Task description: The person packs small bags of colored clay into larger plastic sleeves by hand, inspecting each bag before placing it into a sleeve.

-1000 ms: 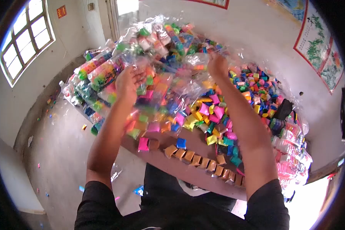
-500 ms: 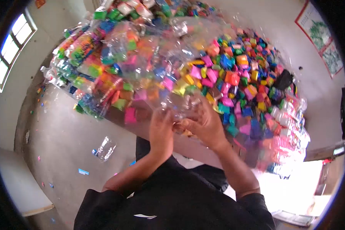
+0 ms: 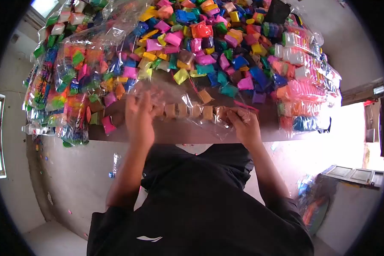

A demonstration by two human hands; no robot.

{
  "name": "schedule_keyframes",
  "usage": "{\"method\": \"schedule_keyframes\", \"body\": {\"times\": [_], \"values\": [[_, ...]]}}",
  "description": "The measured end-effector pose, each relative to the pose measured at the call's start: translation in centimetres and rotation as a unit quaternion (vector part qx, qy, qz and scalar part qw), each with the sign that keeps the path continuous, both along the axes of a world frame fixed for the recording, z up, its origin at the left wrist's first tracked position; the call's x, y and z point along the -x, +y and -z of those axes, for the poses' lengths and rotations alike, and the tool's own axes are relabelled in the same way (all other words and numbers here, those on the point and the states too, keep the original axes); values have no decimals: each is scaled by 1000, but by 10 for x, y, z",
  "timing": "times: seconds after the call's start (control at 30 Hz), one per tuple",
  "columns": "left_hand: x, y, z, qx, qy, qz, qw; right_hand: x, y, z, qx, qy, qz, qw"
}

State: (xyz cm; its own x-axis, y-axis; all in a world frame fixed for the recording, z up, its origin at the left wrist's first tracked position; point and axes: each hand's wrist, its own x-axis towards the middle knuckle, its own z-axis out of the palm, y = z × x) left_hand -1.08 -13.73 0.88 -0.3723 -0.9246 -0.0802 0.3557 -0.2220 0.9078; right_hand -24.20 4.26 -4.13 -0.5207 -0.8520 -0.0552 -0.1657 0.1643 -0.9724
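A row of several tan, wrapped clay-like packets [image 3: 195, 112] lies along the near part of the brown table [image 3: 181, 135], within or under a clear plastic bag [image 3: 217, 130]. My right hand [image 3: 245, 123] pinches the bag at the row's right end, thumb and fingers closed together. At the left end is my left hand [image 3: 141, 119], its fingers pointing up beside the packets and smeared by motion. Whether they grip the plastic cannot be made out. One more tan packet [image 3: 205, 97] rests just above the row.
Beyond my hands spreads a big heap of colourful wrapped packets [image 3: 200, 47]. Filled clear bags [image 3: 79, 85] are piled at the left, and stacked clear packs [image 3: 305, 89] at the right. A plastic bottle [image 3: 115, 164] lies on the floor at left.
My hands have moved apart, from close together over the table edge to either end of the tan row. The row now shows stretched between them. The camera view has turned and shifted.
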Motion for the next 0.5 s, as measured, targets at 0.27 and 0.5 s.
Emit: {"method": "schedule_keyframes", "body": {"times": [0.27,0.5], "values": [[-5,-16,17,12,-74,-80,994,19,12,26,-17,-127,73,989],[-34,-2,39,59,-108,17,992,20,21,3,-22,49,82,995]]}}
